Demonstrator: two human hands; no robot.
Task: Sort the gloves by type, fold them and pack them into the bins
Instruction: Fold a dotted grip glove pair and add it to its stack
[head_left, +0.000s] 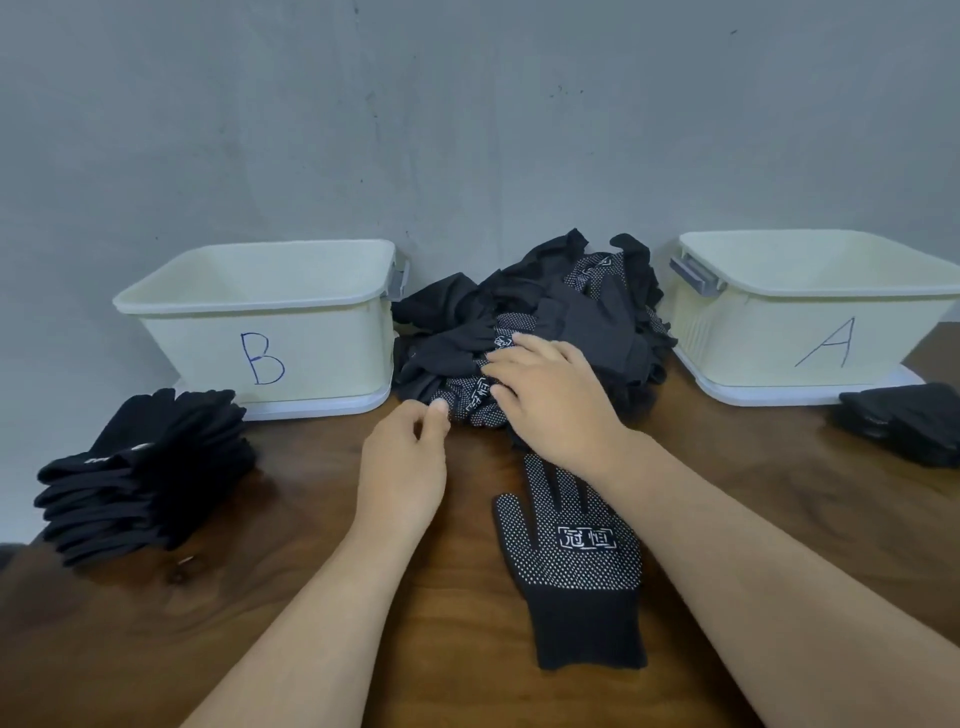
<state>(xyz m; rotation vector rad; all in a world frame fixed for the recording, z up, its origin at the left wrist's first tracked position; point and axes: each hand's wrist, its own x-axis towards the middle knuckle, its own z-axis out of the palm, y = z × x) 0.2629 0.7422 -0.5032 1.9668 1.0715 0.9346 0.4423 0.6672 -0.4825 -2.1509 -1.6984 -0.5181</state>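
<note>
Bin B (322, 358), bin A (769, 332) (two); one pile (587, 317), one glove (571, 566).

A heap of gloves (550, 306) sits mid-frame on the table (291, 587), between the left bin (322, 343) and the right bin (769, 332). Below the heap, at lower centre, a single glove (571, 566) lies flat. A left stack (140, 467) lies before the left bin, and a right stack (909, 421) lies at the right edge.

Soft, cool, diffuse light fills the scene at moderate brightness, and the grey wall (467, 104) is evenly lit. Shadows are faint and blurred, one hugging the base of the bin marked B (311, 343). The pile of gloves (571, 312) sinks into near-featureless black. The table (311, 571) shows a dull sheen. Wide-angle distortion tilts the bin marked A (779, 332), and the corners look soft.
</note>
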